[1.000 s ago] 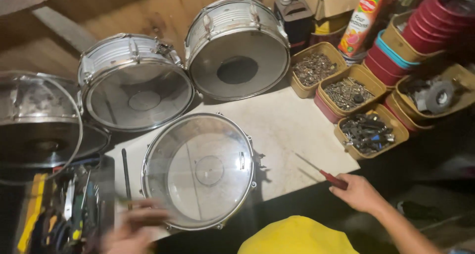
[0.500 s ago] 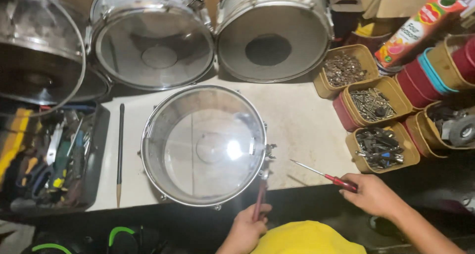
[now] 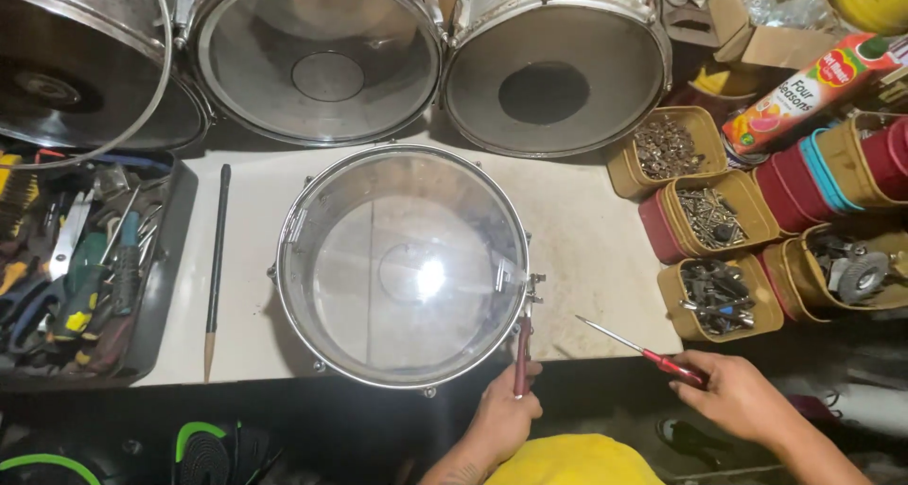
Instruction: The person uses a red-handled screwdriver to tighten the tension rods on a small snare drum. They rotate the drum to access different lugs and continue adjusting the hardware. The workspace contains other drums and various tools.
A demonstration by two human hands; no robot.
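A silver drum (image 3: pixel 402 263) with a clear head lies flat on the white worktop (image 3: pixel 586 249). My left hand (image 3: pixel 501 414) grips a dark red-handled tool (image 3: pixel 521 353) whose tip meets a metal lug (image 3: pixel 532 286) on the drum's right rim. My right hand (image 3: pixel 733 395) holds a red-handled screwdriver (image 3: pixel 643 351), its thin shaft pointing left over the worktop's front edge, apart from the drum.
Three more drums (image 3: pixel 322 55) lean along the back. A black tray of hand tools (image 3: pixel 85 268) sits left, a long dark stick (image 3: pixel 217 268) beside it. Tins of screws and hardware (image 3: pixel 709 220) and a juice carton (image 3: pixel 813 88) crowd the right.
My left hand came across from the lower left to the drum's right rim and now holds the tool at the lug. The view has shifted closer over the drum.
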